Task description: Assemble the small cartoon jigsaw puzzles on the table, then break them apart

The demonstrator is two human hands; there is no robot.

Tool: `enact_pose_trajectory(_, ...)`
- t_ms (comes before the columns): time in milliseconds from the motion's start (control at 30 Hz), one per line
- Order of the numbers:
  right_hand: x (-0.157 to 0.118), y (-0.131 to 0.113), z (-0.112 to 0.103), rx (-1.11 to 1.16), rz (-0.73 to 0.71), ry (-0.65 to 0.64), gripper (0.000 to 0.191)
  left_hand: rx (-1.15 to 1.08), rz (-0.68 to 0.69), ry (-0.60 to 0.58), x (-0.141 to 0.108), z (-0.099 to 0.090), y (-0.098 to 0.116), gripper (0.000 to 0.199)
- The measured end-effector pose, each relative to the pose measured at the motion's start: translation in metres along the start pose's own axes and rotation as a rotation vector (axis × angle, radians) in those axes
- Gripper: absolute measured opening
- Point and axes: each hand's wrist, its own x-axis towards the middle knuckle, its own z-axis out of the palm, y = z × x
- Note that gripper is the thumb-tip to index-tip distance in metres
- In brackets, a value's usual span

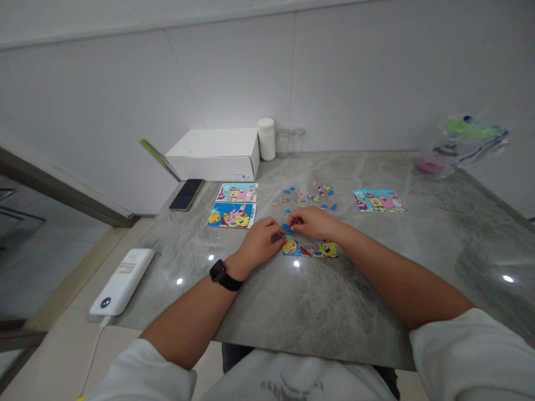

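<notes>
A partly joined jigsaw puzzle [310,250] with a yellow cartoon figure lies flat on the table in front of me. At its upper left corner is a blue puzzle piece [286,228], pinched by the fingertips of my right hand [312,221], which partly hide it. My left hand [262,239] rests at the puzzle's left edge, thumb and index finger apart, their tips close to the same blue piece. Several loose puzzle pieces [316,197] lie scattered just beyond my hands. A picture card [231,215] with matching cartoon art lies to the left.
Another picture card [237,192] lies above the first, and one more picture card [379,200] is at right. A phone [186,195], white box [215,150], white bottle [266,139] and clear glasses [297,143] stand behind. A plastic bag [463,146] sits far right; a power bank [122,282] front left.
</notes>
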Motion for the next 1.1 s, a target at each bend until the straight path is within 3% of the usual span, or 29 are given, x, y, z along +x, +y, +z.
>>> enact_pose_trajectory(433,0.003,0.003,0.008,-0.045,-0.022,-0.008,0.015,0.048,0.039,-0.012,0.000,0.003,-0.001,0.013)
enact_pose_trajectory(1100,-0.002,-0.014,0.010,-0.239,-0.005,0.007,0.023,0.139,0.003,-0.063,-0.002,0.001,0.002,0.018)
